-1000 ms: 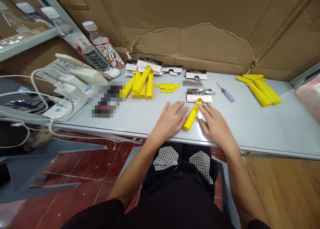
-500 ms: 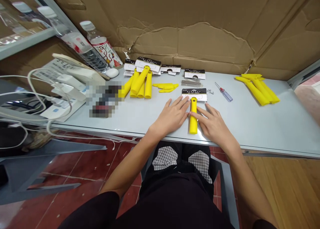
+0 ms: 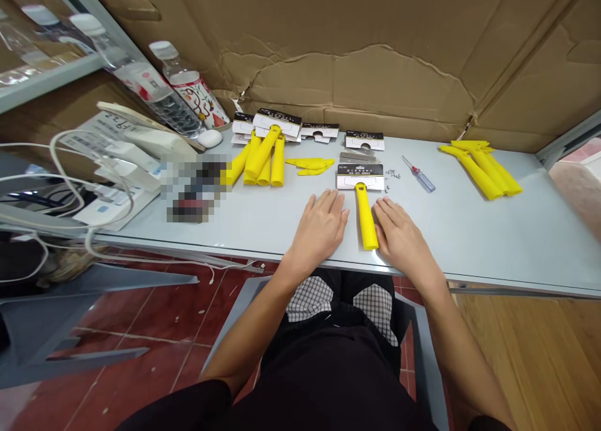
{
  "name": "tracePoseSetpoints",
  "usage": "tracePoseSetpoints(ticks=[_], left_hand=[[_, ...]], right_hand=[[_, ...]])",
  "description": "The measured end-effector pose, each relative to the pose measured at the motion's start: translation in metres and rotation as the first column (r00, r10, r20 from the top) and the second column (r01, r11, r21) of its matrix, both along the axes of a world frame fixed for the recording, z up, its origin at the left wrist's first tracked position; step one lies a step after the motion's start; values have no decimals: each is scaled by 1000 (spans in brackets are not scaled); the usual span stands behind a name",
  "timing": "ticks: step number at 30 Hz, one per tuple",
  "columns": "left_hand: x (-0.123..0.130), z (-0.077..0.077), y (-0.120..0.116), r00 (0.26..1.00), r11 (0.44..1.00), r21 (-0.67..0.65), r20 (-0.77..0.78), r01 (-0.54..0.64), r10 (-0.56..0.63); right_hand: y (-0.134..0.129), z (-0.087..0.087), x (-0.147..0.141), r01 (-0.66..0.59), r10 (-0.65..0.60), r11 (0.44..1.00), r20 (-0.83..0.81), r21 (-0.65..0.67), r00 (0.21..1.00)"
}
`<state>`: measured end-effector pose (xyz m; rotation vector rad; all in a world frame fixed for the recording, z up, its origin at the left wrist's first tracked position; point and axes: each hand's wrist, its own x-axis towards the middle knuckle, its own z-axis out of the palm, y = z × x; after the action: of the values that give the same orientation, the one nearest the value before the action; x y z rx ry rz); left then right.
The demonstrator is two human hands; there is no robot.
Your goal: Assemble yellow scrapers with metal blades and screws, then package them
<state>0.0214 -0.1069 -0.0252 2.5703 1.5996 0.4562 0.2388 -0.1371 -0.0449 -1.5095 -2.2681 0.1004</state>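
Note:
A yellow plastic handle point(image 3: 366, 221) lies on the desk before me, its top end against a black-and-white header card point(image 3: 360, 178). My left hand point(image 3: 319, 227) rests flat to the left of the handle, apart from it, fingers stretched out. On the other side, my right hand point(image 3: 402, 237) also lies flat and open. Its thumb is close to the handle's lower end; whether they touch I cannot tell. Neither hand holds anything. Small loose screws point(image 3: 392, 175) lie beyond the right hand, beside a screwdriver point(image 3: 419, 173) with a clear handle.
Several carded yellow handles point(image 3: 263, 158) are piled at back left, near flat yellow pieces point(image 3: 310, 165). Metal blades point(image 3: 357, 158) lie below another header card point(image 3: 364, 140). More yellow parts point(image 3: 486, 168) sit at right. Bottles point(image 3: 195, 93) and white cables point(image 3: 56, 146) crowd the left.
Both hands have come off the yellow handle and drawn apart, now flat on either side. The handle's lower end has swung slightly right, and the card has shifted slightly left.

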Motion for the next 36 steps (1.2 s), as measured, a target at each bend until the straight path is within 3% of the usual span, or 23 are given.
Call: tracePoseSetpoints(ticks=[5, 10, 24, 29, 36], left_hand=[[28, 24, 0, 997, 999, 18, 65, -47, 46], [58, 47, 12, 998, 997, -60, -38, -42, 40], [60, 37, 37, 999, 996, -83, 13, -33, 35], [38, 54, 46, 996, 997, -7, 42, -77, 78], [-46, 85, 97, 958, 944, 167, 26, -285, 285]], right_hand=[[0, 0, 1, -12, 12, 1000, -21, 2, 1000], [1, 1, 2, -33, 34, 999, -40, 7, 999], [1, -2, 3, -37, 38, 999, -41, 29, 998], [0, 0, 3, -47, 48, 998, -33, 31, 998], [-1, 0, 3, -59, 60, 998, -37, 34, 997]])
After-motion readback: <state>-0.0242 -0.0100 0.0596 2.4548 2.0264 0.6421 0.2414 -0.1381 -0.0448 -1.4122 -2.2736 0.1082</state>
